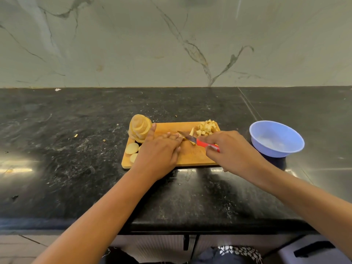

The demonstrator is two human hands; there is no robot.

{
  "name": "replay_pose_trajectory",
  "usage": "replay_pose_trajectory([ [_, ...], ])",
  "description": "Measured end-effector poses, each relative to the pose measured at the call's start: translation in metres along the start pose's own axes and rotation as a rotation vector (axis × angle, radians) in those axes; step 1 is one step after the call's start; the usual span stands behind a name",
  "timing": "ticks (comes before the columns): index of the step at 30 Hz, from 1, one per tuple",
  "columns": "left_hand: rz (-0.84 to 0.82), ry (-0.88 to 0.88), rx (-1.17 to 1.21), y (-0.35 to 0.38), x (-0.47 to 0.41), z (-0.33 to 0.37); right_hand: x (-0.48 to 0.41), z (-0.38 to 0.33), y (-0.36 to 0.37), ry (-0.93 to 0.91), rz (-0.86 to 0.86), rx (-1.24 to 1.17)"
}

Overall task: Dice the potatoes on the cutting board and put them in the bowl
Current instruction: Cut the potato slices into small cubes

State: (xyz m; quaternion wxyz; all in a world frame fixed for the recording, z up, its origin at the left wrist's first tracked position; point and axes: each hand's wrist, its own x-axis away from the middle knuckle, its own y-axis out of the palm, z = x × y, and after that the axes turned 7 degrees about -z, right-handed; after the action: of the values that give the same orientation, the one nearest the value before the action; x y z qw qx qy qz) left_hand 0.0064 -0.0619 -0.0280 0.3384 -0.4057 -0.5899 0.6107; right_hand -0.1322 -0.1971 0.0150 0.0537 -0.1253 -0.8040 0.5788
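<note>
The board [190,158] lies mid-counter [76,159]; the left hand [162,151] presses flat, fingers straight, mid-board; the right hand [228,147] grips a knife [196,140], blade by those fingertips; dice [206,127] heap at the board's far right corner, slices [139,130] at its far left; the bowl [276,139] stands just right.

Left hand [161,149] is covering most of the potato piece [192,142] under the knife [187,137]; its shape is not showing. Same hand is hiding part of the cutting board [192,158] and overlapping two potato slices [134,157]. Right hand [228,147] is enclosing most of the red handle. Bowl [270,152] interior is reading blurred, contents indeterminate. Both forearms are running off the bottom edge
</note>
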Motion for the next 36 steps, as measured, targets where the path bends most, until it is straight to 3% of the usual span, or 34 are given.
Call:
replay_pose_trajectory([
  [8,0.002,0.006,0.01,-0.001,-0.002,-0.001,-0.011,-0.009,0.015,-0.043,-0.01,0.168],
  [15,0.012,0.01,0.018,0.0,-0.001,0.002,0.026,0.001,0.009,-0.059,-0.043,0.127],
  [23,0.019,0.009,0.128,-0.001,-0.004,-0.002,0.051,0.009,-0.001,-0.062,0.049,0.075],
  [31,0.029,-0.021,0.062,-0.006,-0.008,0.001,0.055,0.041,0.005,0.048,0.293,-0.291],
  [36,-0.052,-0.142,0.018,-0.008,-0.032,0.017,0.047,0.047,0.016,0.133,0.342,-0.535],
])
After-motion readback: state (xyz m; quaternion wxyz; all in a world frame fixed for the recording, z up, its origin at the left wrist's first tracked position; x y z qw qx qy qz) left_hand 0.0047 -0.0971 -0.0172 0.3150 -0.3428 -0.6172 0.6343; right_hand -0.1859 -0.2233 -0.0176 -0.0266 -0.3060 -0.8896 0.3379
